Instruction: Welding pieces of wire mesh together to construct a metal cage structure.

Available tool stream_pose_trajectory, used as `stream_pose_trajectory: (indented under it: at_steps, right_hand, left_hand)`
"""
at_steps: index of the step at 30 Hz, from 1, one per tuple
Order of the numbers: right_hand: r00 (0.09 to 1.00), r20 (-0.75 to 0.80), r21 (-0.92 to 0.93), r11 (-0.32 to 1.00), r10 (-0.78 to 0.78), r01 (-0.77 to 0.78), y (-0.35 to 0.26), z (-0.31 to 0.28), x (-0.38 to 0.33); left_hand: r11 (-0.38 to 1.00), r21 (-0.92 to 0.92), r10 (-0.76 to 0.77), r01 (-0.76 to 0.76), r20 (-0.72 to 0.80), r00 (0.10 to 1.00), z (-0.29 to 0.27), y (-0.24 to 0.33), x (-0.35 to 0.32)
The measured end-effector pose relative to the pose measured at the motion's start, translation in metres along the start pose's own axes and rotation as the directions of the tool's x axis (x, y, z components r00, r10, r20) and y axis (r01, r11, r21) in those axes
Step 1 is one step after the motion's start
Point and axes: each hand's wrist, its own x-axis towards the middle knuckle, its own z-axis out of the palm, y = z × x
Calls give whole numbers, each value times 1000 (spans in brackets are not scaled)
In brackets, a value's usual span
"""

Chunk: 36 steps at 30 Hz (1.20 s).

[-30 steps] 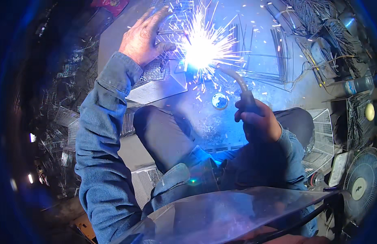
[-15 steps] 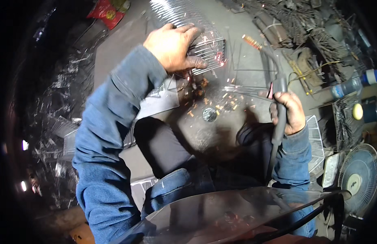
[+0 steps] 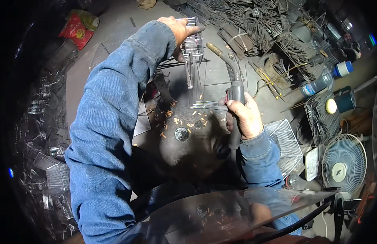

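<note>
— What takes up most of the view?

— The dark metal surface (image 3: 115,61), scattered near its middle with small orange bits. Behind it, bundles of wire rods (image 3: 253,24) are heaped along the far edge.

— And on the right?

— A small white fan (image 3: 343,162) stands at the lower right. Just left of it lies a white wire basket (image 3: 286,142), close to the right sleeve. Further back a clear bottle with a blue cap (image 3: 324,79) lies on its side. At the far left corner sits a red bag (image 3: 76,31).

— Where is the piece being worked on?

— The wire cage (image 3: 193,40) stands upright near the far middle of the surface, with thin wire frames spreading out below it toward the person.

— What are the hands doing?

— The left hand (image 3: 178,30) reaches far forward, fingers closed over the top of the wire cage. The right hand (image 3: 243,116) is wrapped fully around the handle of the welding torch (image 3: 233,77), whose curved neck points up and left; its brass tip sits just right of the cage, not touching it.
</note>
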Motion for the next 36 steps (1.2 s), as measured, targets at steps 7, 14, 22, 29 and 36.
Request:
stream_pose_trajectory:
  at_steps: [7, 14, 22, 29, 36]
  right_hand:
    - [996, -90, -114, 993, -25, 15, 0, 10, -4]
    - [955, -96, -497, 845, -282, 200, 18, 16, 14]
    - [974, -132, -433, 895, -182, 109, 13, 23, 9]
    - [977, -66, -368, 915, -204, 166, 13, 25, 9]
    - [973, -103, -414, 898, -207, 148, 16, 19, 8]
  left_hand:
    - [996, 2, -94, 94, -32, 995, 14, 5, 7]
    - [994, -11, -105, 104, -50, 993, 16, 5, 14]
    - [993, -70, -91, 91, -5, 996, 25, -5, 23]
    - [984, -79, -167, 161, -68, 984, 26, -7, 15]
    - [999, 16, -40, 43, -145, 989, 29, -8, 11]
